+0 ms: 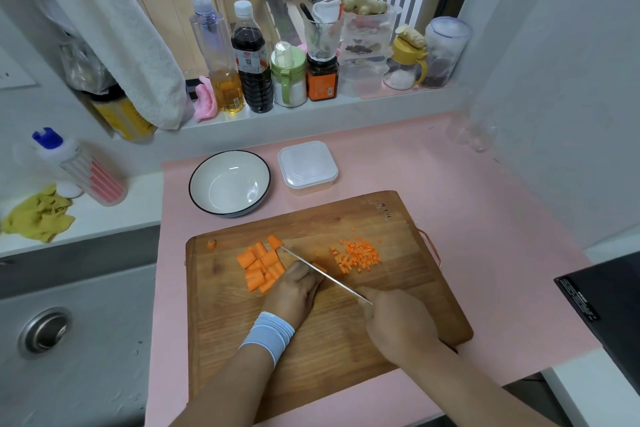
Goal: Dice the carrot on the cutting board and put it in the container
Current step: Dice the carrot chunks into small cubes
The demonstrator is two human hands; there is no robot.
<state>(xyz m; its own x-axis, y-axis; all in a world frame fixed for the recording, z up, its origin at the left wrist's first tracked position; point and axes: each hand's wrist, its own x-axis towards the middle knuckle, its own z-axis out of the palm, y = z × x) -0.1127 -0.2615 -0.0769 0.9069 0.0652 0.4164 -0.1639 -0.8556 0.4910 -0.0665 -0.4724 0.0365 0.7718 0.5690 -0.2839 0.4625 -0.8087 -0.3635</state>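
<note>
Dark sauce bottle (251,59), oil bottle (227,90), ginger (365,3), yellow cloth (38,215) (crumpled), sink drain (45,331)

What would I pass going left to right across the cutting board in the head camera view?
Small carrot end → big carrot chunks → diced carrot pile. Left out because they overlap the middle: knife, left hand, right hand.

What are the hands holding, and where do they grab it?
The right hand grips the knife by its handle, hidden in the fist. The left hand holds down a carrot piece with curled fingers, beside the blade.
</note>
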